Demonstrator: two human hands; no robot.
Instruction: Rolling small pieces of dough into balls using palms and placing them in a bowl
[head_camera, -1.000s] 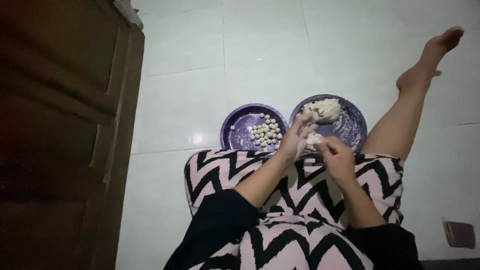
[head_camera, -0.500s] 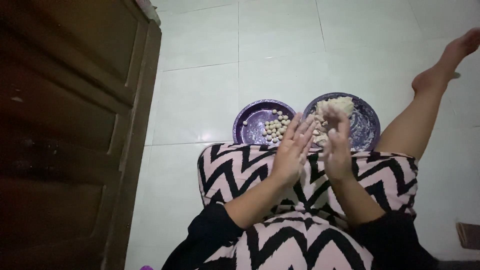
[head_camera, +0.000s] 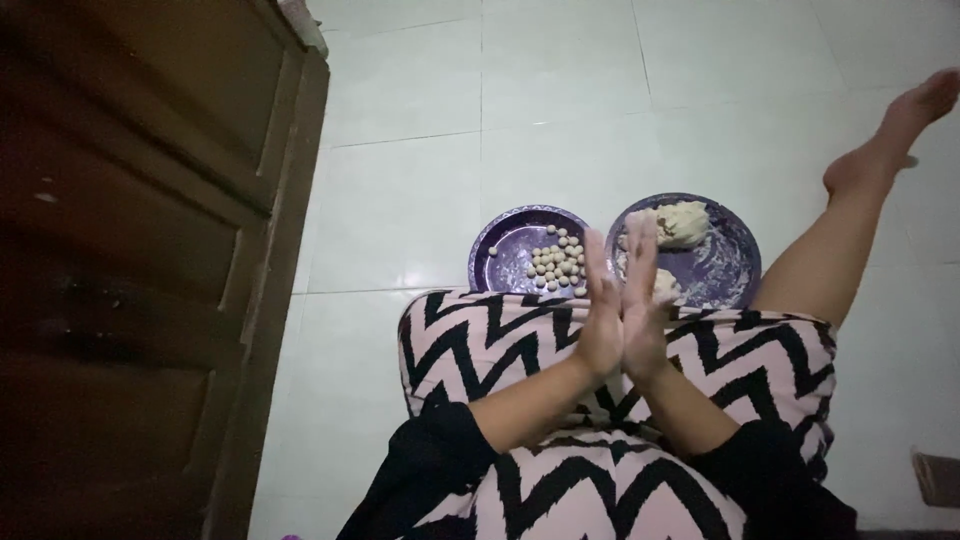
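Palms pressed flat together above lap, over two purple plates on floor.

Left hand (head_camera: 600, 325) and right hand (head_camera: 643, 318) are held upright, fingers straight, palm against palm; whether anything is caught between them cannot be told. Just beyond the fingertips, the left plate (head_camera: 505, 250) is loaded with small dough balls (head_camera: 556, 263); the right plate (head_camera: 735, 262) carries a dough lump (head_camera: 684, 222). A wooden door (head_camera: 130, 270) is seen at left.

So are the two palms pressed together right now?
Touching. The head view shows the left hand and right hand flat against each other, palm to palm, with no gap showing from the heels to the fingers, above the lap. Anything between them is hidden.
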